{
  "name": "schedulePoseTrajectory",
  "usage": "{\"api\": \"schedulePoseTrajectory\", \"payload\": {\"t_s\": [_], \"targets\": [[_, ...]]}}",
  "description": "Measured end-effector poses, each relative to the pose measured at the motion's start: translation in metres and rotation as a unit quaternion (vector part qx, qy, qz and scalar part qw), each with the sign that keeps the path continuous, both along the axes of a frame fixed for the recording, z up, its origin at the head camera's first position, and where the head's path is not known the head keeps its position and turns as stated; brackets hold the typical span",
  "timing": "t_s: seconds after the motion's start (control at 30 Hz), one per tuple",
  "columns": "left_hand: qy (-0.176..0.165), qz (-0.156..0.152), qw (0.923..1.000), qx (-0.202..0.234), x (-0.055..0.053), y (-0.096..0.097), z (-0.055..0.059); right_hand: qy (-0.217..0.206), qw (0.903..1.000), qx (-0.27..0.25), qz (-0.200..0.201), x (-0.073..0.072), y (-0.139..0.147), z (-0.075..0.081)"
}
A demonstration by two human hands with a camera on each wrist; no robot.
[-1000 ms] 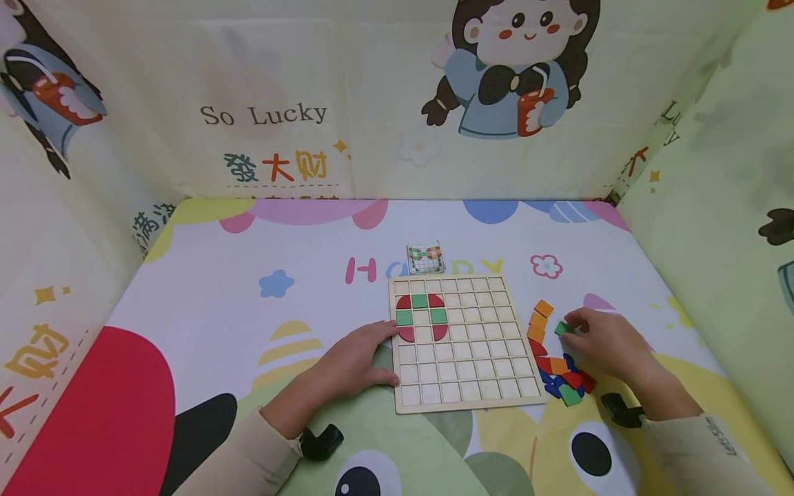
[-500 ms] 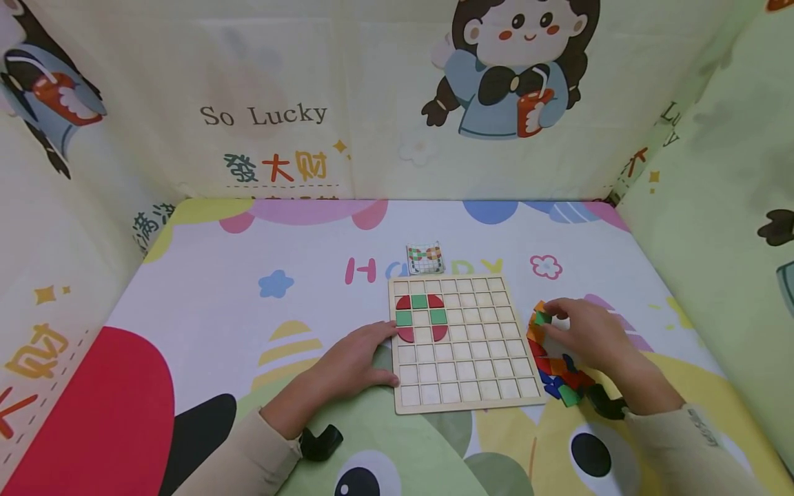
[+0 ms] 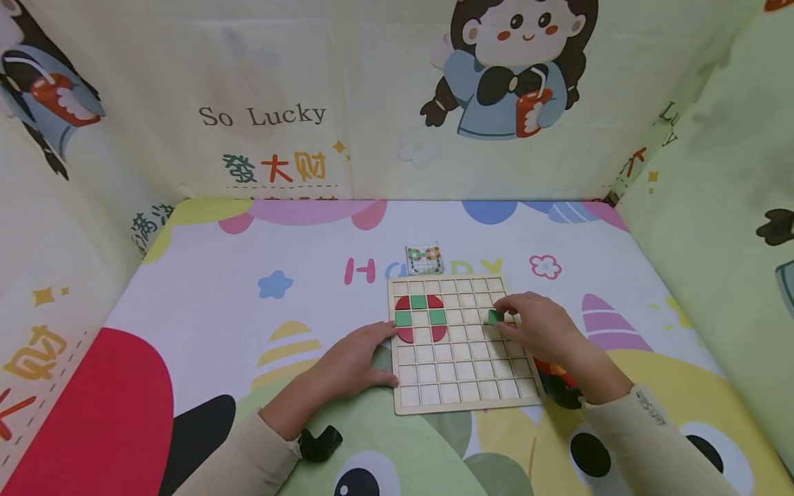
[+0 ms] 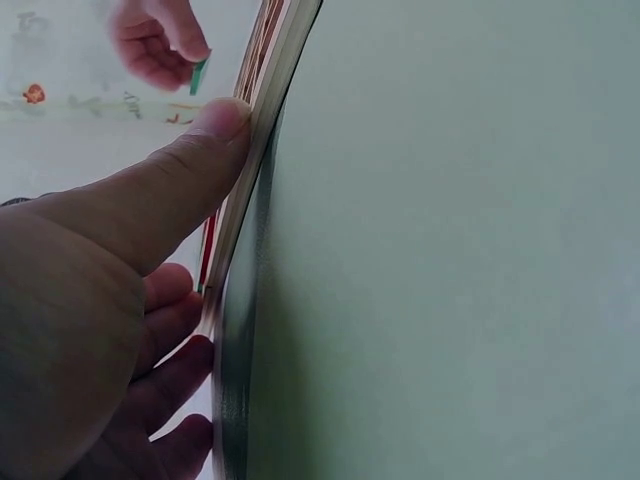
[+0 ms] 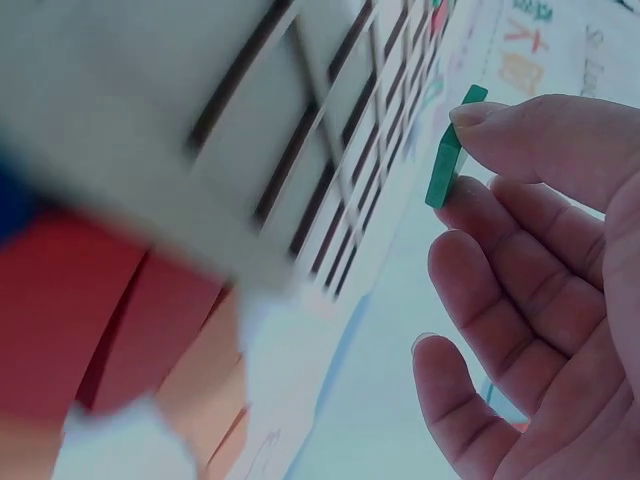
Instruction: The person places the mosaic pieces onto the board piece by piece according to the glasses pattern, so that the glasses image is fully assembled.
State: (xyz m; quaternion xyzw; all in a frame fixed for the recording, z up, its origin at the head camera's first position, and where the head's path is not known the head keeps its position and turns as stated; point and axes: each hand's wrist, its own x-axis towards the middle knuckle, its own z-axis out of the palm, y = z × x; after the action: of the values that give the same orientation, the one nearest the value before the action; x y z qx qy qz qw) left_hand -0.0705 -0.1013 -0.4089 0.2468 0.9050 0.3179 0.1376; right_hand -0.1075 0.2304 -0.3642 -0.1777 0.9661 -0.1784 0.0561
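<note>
My right hand [image 3: 542, 327] pinches a small green tile [image 3: 494, 317] over the right part of a wooden grid board [image 3: 465, 372]. In the right wrist view, thumb and forefinger grip the green tile [image 5: 443, 178] by its faces, the other fingers loosely bent. Beside the board's left edge lies my left hand [image 3: 350, 358]. Its thumb and fingertips touch that edge in the left wrist view, where the left hand [image 4: 110, 270] looks relaxed. Red rounded tiles [image 3: 405, 335] and green square tiles [image 3: 419, 302] fill several cells at the board's upper left, forming a ring.
Behind the board stands a small pattern card [image 3: 424, 258]. Loose red tiles [image 3: 546, 368] lie right of the board, partly hidden by the right arm; red and orange tiles [image 5: 200, 385] show in the right wrist view. Printed cloth walls [image 3: 372, 83] surround the table.
With the green tile pinched, my right hand has moved left from the loose tile pile, past the orange tiles, to over the board. My left hand has stayed at the board's edge.
</note>
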Motion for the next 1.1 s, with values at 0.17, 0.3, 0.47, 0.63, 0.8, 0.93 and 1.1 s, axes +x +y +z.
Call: {"api": "schedulePoseTrajectory", "payload": {"t_s": [0.17,0.3,0.47,0.63,0.8,0.93,1.1], "targets": [[0.002,0.002,1.0,0.001,0.0,-0.001,0.0,0.013,0.9994,0.0,0.032,-0.003,-0.018,0.0],[0.004,0.006,1.0,-0.002,0.0,-0.001,0.001,0.019,0.9979,0.0,0.062,-0.005,-0.033,-0.001],[0.004,0.006,1.0,-0.004,0.0,0.0,0.001,0.013,0.9961,0.01,0.087,-0.008,-0.053,-0.004],[0.003,0.002,1.0,-0.007,0.0,0.0,0.0,0.008,0.9945,0.02,0.102,-0.009,-0.071,-0.006],[0.002,0.002,0.9999,-0.011,-0.001,0.0,0.0,-0.001,0.9935,0.028,0.11,-0.011,-0.085,-0.007],[0.002,0.004,0.9999,-0.015,-0.002,0.001,-0.001,-0.006,0.9931,0.037,0.111,-0.012,-0.093,-0.008],[0.006,0.007,0.9998,-0.017,-0.001,0.001,-0.001,-0.02,0.9931,0.038,0.11,-0.012,-0.101,-0.008]]}}
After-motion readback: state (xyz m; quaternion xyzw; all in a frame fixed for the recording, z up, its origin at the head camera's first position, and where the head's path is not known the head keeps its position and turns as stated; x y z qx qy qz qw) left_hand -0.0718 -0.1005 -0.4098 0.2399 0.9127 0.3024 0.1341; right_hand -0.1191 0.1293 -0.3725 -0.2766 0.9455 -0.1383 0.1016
